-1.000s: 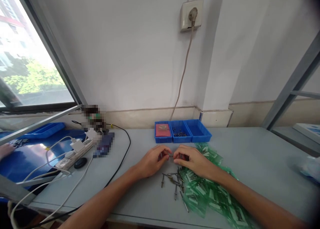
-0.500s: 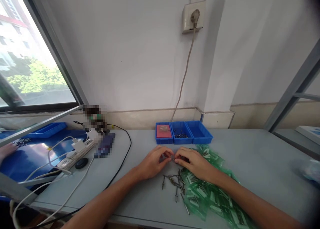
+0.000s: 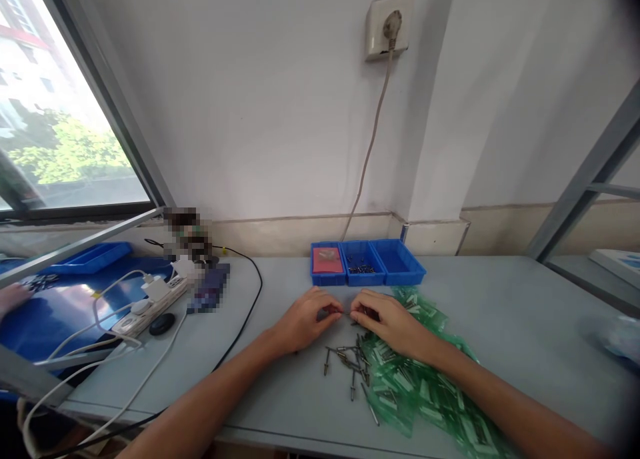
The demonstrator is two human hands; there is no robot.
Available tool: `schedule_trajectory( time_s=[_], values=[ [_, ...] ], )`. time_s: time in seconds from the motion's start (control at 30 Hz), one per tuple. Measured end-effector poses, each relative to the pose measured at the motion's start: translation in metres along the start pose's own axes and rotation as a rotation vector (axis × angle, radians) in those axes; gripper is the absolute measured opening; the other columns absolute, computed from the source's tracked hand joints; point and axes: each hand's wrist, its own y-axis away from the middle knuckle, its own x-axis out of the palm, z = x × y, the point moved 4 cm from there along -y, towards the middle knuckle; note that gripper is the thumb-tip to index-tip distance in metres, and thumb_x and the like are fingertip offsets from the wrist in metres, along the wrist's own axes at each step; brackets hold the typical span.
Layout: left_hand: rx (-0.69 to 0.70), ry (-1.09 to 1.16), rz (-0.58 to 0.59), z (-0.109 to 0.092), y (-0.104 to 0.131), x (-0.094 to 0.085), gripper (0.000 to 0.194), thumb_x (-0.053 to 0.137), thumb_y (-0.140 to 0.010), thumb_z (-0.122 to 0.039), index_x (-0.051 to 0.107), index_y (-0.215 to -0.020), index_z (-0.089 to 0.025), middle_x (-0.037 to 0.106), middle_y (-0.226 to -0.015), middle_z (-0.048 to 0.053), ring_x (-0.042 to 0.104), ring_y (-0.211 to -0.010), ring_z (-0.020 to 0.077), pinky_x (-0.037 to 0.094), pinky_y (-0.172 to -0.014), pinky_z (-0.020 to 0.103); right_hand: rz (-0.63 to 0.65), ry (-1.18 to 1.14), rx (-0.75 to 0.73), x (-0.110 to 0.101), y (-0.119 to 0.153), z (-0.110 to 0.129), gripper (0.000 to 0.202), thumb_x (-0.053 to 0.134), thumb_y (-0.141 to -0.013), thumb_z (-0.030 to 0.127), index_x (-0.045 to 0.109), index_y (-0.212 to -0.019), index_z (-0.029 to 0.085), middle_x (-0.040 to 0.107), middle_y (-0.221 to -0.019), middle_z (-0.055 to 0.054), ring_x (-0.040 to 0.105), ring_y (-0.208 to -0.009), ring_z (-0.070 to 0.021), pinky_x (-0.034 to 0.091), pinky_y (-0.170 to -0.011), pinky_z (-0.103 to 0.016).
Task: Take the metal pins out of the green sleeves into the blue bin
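Both hands meet over the grey table (image 3: 500,312), fingertips pinched together on one small metal piece (image 3: 346,313) too tiny to identify. The left hand (image 3: 304,322) is curled closed on its left end, the right hand (image 3: 387,322) closed on its right end. Just below them lies a loose scatter of metal pins (image 3: 350,365), perhaps ten, too tangled to count exactly. A heap of green plastic bags (image 3: 420,385) spreads under the right wrist. Behind the hands stand three blue bins (image 3: 367,262) in a row: one holds a red pad, one dark screws. A white power strip (image 3: 150,305) lies well apart to the left.
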Motion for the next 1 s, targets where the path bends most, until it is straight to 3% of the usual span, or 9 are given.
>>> schedule_trajectory(
  time_s=[0.1, 0.47, 0.6, 0.73, 0.83, 1.0],
  values=[
    [0.038, -0.079, 0.005, -0.004, -0.001, -0.002, 0.019, 0.059, -0.107, -0.035, 0.072, -0.104, -0.021, 0.071, -0.096, 0.004, 0.061, -0.096, 0.0194, 0.047, -0.091, 0.032, -0.034, -0.028, 0.013, -0.002, 0.0, 0.0, 0.018, 0.053, -0.107, 0.035, 0.065, -0.098, 0.024, 0.065, -0.094, -0.001, 0.058, -0.081, -0.0187, 0.042, -0.075, -0.03],
    [0.107, -0.191, 0.055, -0.012, -0.001, -0.008, 0.027, 0.049, -0.111, -0.036, 0.072, -0.111, -0.021, 0.071, -0.101, 0.006, 0.062, -0.099, 0.0204, 0.047, -0.094, 0.034, -0.096, -0.191, 0.101, -0.004, 0.002, 0.0, 0.018, 0.052, -0.107, 0.037, 0.061, -0.099, 0.025, 0.067, -0.086, 0.001, 0.061, -0.077, -0.0189, 0.043, -0.067, -0.03],
    [0.1, -0.271, 0.068, -0.007, -0.001, -0.01, 0.026, 0.048, -0.111, -0.032, 0.072, -0.109, -0.021, 0.07, -0.099, 0.006, 0.06, -0.097, 0.021, 0.047, -0.091, 0.034, -0.173, -0.298, 0.131, -0.006, 0.003, -0.006, 0.017, 0.053, -0.105, 0.034, 0.058, -0.092, 0.024, 0.073, -0.108, -0.003, 0.067, -0.089, -0.0199, 0.05, -0.078, -0.033],
    [0.025, -0.379, 0.056, 0.002, 0.0, -0.011, 0.022, 0.05, -0.11, -0.032, 0.068, -0.105, -0.02, 0.066, -0.099, 0.006, 0.058, -0.098, 0.0225, 0.047, -0.091, 0.036, -0.275, -0.377, 0.163, -0.012, 0.004, -0.012, 0.018, 0.056, -0.102, 0.029, 0.051, -0.085, 0.024, 0.074, -0.115, -0.005, 0.071, -0.095, -0.0203, 0.053, -0.086, -0.036],
    [-0.05, -0.464, 0.082, 0.008, 0.003, -0.013, 0.021, 0.054, -0.108, -0.037, 0.064, -0.104, -0.02, 0.064, -0.107, 0.008, 0.058, -0.102, 0.0244, 0.047, -0.093, 0.038, -0.343, -0.439, 0.191, -0.017, 0.003, -0.013, 0.016, 0.056, -0.102, 0.033, 0.051, -0.089, 0.025, 0.075, -0.104, -0.004, 0.072, -0.091, -0.0208, 0.055, -0.08, -0.035],
    [-0.257, -0.579, 0.152, 0.013, 0.01, -0.029, 0.04, 0.047, -0.107, -0.057, 0.059, -0.111, -0.019, 0.063, -0.116, 0.011, 0.063, -0.099, 0.026, 0.05, -0.086, 0.038, -0.393, -0.453, 0.215, -0.022, 0.002, -0.015, 0.019, 0.054, -0.104, 0.043, 0.051, -0.095, 0.026, 0.069, -0.086, -0.001, 0.068, -0.073, -0.0196, 0.052, -0.066, -0.033]
  ],
)
